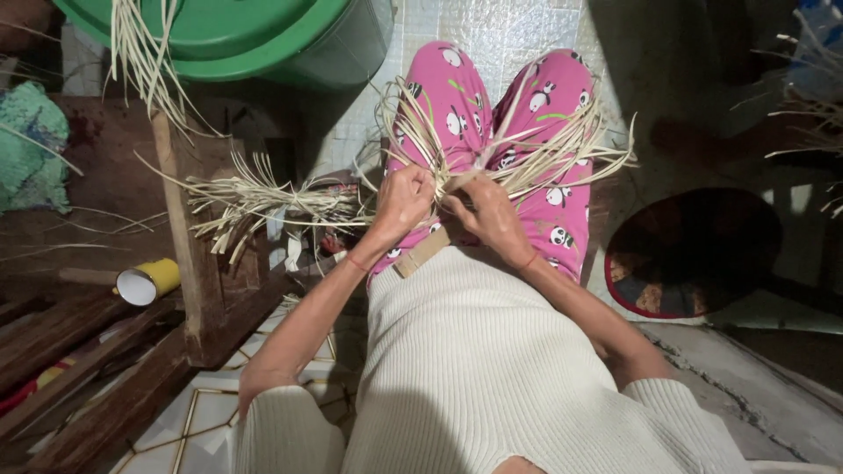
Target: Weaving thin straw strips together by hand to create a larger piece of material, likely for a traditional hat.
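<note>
Left hand point(402, 200) clenched around pale straw strips point(492, 145), fist over lap; right hand point(492, 218) pinching same strips just beside it, fingers curled on the crossing point. Strips fanned up and outward across both thighs, loose ends splayed left and right. Flat woven band point(421, 252) poking out below the hands, resting against cream ribbed sweater point(474, 351). Pink panda-print trousers point(544, 114) underneath. Second bundle of straw point(263, 200) lying left, touching wooden stool frame point(189, 237). Yellow tube point(147, 281) on dark wooden planks further left. Green plastic tub point(263, 35) at top, more strips hanging over it. Teal knitted cloth point(31, 149) at far left. Round dark mat with red edge point(694, 254) on floor to the right.
</note>
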